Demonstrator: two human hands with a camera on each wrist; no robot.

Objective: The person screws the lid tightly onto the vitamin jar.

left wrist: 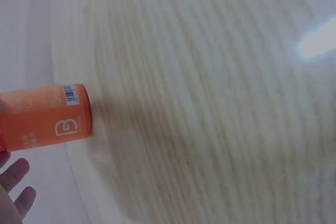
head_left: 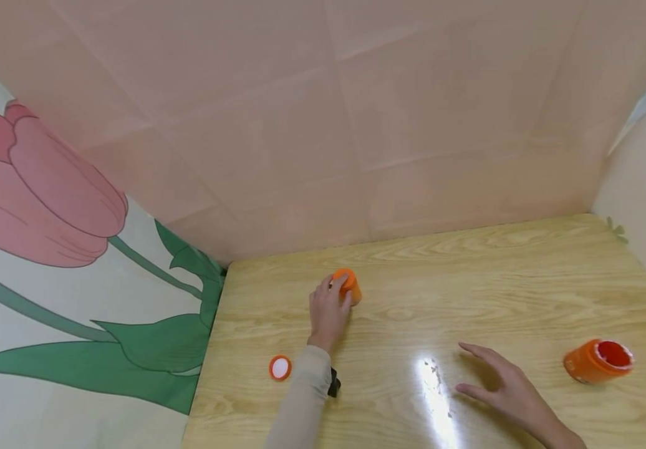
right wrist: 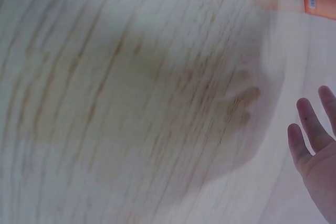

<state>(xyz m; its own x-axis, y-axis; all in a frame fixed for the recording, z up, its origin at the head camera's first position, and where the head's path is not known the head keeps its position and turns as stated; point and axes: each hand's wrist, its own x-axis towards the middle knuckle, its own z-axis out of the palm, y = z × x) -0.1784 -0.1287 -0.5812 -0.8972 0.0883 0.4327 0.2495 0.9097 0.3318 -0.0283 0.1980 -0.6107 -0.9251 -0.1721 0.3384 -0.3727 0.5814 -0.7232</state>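
Observation:
My left hand (head_left: 328, 312) grips an orange bottle (head_left: 352, 288) near the back of the table, thumb and fingers around its upper part. In the left wrist view the bottle (left wrist: 52, 116) shows a white letter logo and a barcode near its base, with fingers (left wrist: 14, 174) at the left edge. Over the table front, to the right, my right hand (head_left: 505, 390) is held with fingers spread and holds nothing. Its fingers (right wrist: 310, 124) also show in the right wrist view, and their shadow falls on the wood.
A round orange lid (head_left: 280, 368) with a white inside lies left of my left forearm. At the right stands an orange jar (head_left: 587, 365), uncovered, red inside. The wooden table (head_left: 441, 280) meets a pinkish wall panel (head_left: 278, 156) behind and a tulip-painted wall (head_left: 48, 299) at the left.

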